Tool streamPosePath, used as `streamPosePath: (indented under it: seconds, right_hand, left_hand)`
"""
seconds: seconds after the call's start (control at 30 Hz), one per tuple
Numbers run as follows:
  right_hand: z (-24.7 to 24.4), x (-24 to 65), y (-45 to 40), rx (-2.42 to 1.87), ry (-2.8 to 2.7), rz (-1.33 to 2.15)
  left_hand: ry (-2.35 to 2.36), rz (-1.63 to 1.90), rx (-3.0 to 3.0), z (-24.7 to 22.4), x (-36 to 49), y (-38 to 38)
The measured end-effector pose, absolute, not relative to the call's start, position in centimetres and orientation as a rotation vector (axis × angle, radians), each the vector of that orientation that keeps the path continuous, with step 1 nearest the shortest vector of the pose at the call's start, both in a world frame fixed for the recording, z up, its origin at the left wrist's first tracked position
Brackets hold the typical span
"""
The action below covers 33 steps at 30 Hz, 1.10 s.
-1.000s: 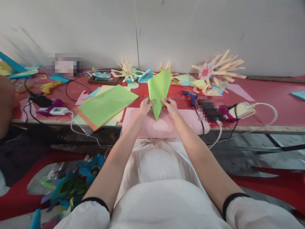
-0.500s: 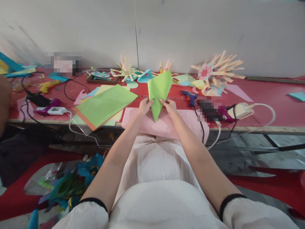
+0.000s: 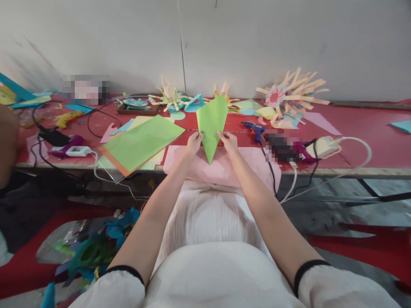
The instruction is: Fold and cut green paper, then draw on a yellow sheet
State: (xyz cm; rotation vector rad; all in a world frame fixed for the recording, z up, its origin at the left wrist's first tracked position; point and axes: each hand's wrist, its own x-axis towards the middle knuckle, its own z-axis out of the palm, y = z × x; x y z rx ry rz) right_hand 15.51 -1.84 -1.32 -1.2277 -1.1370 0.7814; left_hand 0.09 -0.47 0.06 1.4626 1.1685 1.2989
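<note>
A piece of light green paper (image 3: 212, 124), pointed at its lower end, stands tilted up between my two hands. My left hand (image 3: 195, 142) pinches its left edge, thumb on the near face. On the opposite edge my right hand (image 3: 228, 140) grips it in the same way. Below the hands a pink sheet (image 3: 221, 167) lies over the front edge of the red table (image 3: 359, 124). To the left rests a larger green sheet (image 3: 144, 141) on top of an orange one and other pale sheets.
A blue glue gun (image 3: 255, 130) lies right of my hands, its black cord hanging over the edge. A yellow glue gun (image 3: 68, 119) is at the left. Paper-strip flowers (image 3: 290, 96) stand along the wall. Power strips (image 3: 69, 146) with cables sit on both sides.
The green paper has flattened; the crease bulging between my thumbs has smoothed out. Its top has shifted slightly left. Both hands keep hold of it.
</note>
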Motion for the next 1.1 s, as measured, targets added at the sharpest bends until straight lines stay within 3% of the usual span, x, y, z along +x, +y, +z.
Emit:
streamPosePath:
  seconds: [0.9, 1.1]
  right_hand:
    - [-1.5, 15.24, -1.74, -1.165, -1.002, 0.945]
    - [-1.89, 15.65, -1.4, -1.162, -1.028, 0.836]
  left_hand:
    - [1.142, 1.339, 1.359, -0.94, -0.48, 0.51]
    - [1.149, 1.319, 1.412, -0.23, -0.43, 0.08]
